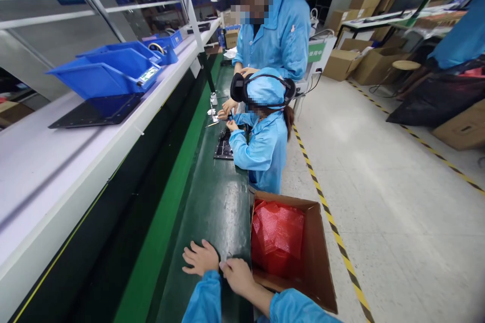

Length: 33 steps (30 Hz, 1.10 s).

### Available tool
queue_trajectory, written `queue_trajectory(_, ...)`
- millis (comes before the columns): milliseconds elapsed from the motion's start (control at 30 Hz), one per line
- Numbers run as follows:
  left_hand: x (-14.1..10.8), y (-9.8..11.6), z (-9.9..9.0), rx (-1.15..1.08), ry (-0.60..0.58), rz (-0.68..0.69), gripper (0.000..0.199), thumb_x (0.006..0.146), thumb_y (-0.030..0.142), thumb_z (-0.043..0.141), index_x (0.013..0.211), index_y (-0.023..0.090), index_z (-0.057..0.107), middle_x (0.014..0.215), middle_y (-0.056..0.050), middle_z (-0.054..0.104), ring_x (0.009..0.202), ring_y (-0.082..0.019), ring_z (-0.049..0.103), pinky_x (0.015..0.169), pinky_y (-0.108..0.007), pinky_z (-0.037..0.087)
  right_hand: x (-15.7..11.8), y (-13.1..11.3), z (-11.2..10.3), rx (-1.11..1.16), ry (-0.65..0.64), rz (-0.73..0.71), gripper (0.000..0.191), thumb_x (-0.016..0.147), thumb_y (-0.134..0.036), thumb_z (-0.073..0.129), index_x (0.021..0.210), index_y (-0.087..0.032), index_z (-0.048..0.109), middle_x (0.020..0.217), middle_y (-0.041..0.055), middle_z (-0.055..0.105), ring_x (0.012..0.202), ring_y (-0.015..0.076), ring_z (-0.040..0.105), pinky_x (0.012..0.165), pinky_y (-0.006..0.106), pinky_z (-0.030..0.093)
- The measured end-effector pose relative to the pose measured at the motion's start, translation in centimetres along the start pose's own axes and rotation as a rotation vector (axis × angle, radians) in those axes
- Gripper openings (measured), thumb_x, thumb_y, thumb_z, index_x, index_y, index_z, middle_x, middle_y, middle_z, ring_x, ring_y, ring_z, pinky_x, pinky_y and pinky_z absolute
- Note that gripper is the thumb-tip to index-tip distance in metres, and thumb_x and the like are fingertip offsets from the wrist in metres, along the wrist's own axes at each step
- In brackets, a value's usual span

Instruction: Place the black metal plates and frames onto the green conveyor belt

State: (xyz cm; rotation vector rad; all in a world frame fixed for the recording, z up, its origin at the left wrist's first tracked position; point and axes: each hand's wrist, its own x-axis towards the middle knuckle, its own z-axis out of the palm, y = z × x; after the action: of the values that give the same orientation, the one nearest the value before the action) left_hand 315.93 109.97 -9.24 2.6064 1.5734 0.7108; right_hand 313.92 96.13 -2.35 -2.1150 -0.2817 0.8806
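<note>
My left hand (201, 258) lies on the dark green bench top (212, 207) with its fingers spread and nothing in it. Just to its right, my right hand (238, 274) is closed, fingers curled near the left wrist, above the bench's right edge. Something small and pale shows at its fingertips, too small to name. Beside the right hand stands an open cardboard box (320, 242) with red bubble-wrap bags (278, 227) inside.
Farther along the bench, a seated person (261, 146) works by a black tray (223, 145); another person (288, 25) stands behind. On the left, a white shelf (76, 161) holds blue bins (109, 73) and a black panel (98, 111).
</note>
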Motion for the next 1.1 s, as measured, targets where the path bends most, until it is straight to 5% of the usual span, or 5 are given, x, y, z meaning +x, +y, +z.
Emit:
queue_trajectory(267,0.6,1.4,2.4,0.084,0.099,-0.037,0.049,0.097,0.042,0.05,0.133,0.011,0.064,0.144,-0.031,0.06,0.142,-0.049,0.051,0.111,-0.081,0.035,5.0,2.2,-0.4,-0.343,0.135,-0.199,0.039,0.108,-0.027,0.041,0.109,-0.014,0.077,0.118,0.0164,0.074,0.118,0.0321,0.063,0.113,0.051,0.042)
queue_trajectory(467,0.9,1.4,3.0,0.075,0.093,-0.04,0.053,0.095,0.041,0.054,0.137,0.011,0.062,0.149,-0.031,0.057,0.145,-0.049,0.047,0.113,-0.081,0.03,7.4,3.7,0.5,-0.148,0.126,-0.327,0.029,0.104,-0.033,0.05,0.103,-0.018,0.075,0.113,0.0157,0.071,0.115,0.034,0.058,0.115,0.063,0.036)
queue_trajectory(833,1.1,1.9,2.7,0.037,0.118,-0.065,0.049,0.088,0.042,0.057,0.128,0.016,0.067,0.149,-0.028,0.059,0.141,-0.049,0.052,0.11,-0.08,0.033,8.8,6.0,2.1,0.055,0.105,-0.231,0.028,0.091,-0.04,0.059,0.107,-0.033,0.08,0.12,0.0111,0.074,0.131,0.0448,0.057,0.121,0.071,0.031)
queue_trajectory(1000,1.1,1.6,3.5,-0.03,0.13,-0.101,0.051,0.078,0.04,0.063,0.126,0.023,0.068,0.143,-0.023,0.064,0.139,-0.052,0.052,0.105,-0.081,0.034,10.9,2.8,3.1,0.106,0.113,-0.156,0.025,0.084,-0.047,0.063,0.1,-0.057,0.079,0.113,0.0009,0.077,0.127,0.0481,0.061,0.095,0.073,0.046)
queue_trajectory(1100,1.1,1.0,4.5,-0.051,0.15,-0.114,0.054,0.076,0.04,0.063,0.127,0.024,0.067,0.14,-0.023,0.065,0.138,-0.054,0.052,0.103,-0.081,0.037,12.6,-0.4,3.2,0.146,0.146,-0.072,0.026,0.093,-0.048,0.057,0.104,-0.057,0.079,0.123,0.0001,0.075,0.129,0.0439,0.061,0.082,0.063,0.053)
